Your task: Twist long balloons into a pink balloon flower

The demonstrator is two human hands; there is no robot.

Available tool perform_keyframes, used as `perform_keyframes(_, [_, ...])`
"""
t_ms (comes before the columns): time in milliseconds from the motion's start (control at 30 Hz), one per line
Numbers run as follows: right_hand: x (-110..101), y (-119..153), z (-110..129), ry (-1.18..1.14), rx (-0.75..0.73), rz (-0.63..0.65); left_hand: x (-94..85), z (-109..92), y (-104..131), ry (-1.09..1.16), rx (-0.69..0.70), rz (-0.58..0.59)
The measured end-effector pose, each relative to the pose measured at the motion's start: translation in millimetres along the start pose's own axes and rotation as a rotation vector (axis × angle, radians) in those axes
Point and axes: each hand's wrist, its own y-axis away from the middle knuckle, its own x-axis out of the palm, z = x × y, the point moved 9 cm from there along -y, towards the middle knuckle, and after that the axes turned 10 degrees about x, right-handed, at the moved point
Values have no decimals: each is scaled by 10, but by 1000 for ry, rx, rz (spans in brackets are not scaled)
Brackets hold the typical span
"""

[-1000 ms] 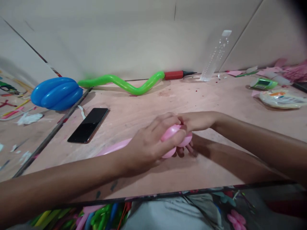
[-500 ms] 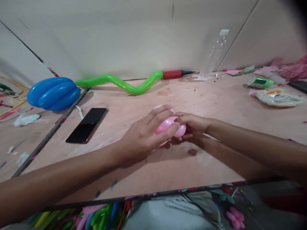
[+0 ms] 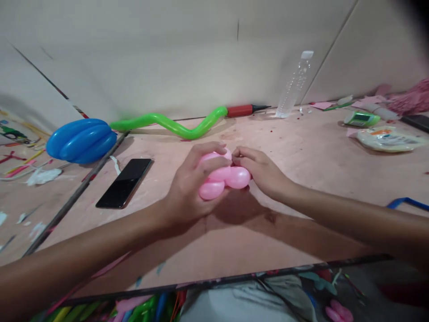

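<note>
A pink twisted balloon (image 3: 237,177) with several round bubbles is held above the table in the middle of the view. My left hand (image 3: 191,179) wraps round its left side, fingers curled over the top and the thumb beneath. At the balloon's right edge, my right hand (image 3: 259,167) has its thumb and fingers pinched together. Part of the balloon may be in that pinch, but the fingertips hide it. A thin pink strip runs under my left forearm toward the table's front edge.
A black phone (image 3: 124,183) lies left of my hands. Behind are a blue balloon bundle (image 3: 82,141), a bent green balloon (image 3: 187,132), a red hand pump (image 3: 239,110) and a clear bottle (image 3: 295,87). A plastic packet (image 3: 389,138) and a blue strip (image 3: 407,202) lie right.
My right hand has drawn back a little to the right from over the balloon. The pink bubbles have turned and show more openly; my left hand has shifted slightly left.
</note>
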Motion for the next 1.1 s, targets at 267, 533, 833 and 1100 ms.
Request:
perform_keyframes(267, [-57,379,322,203,-417,-31,-71,176,74,39,-121,-75])
perform_keyframes(533, [-48,174,97,68,-209,50,18,143,27,109,-65,2])
perform_keyframes(833, [369,149,-473,-559,451,387,71,-44,25,46,69,98])
perform_keyframes(1100, [155,79,-291,-275,138,190,54,-13,16,16,64,62])
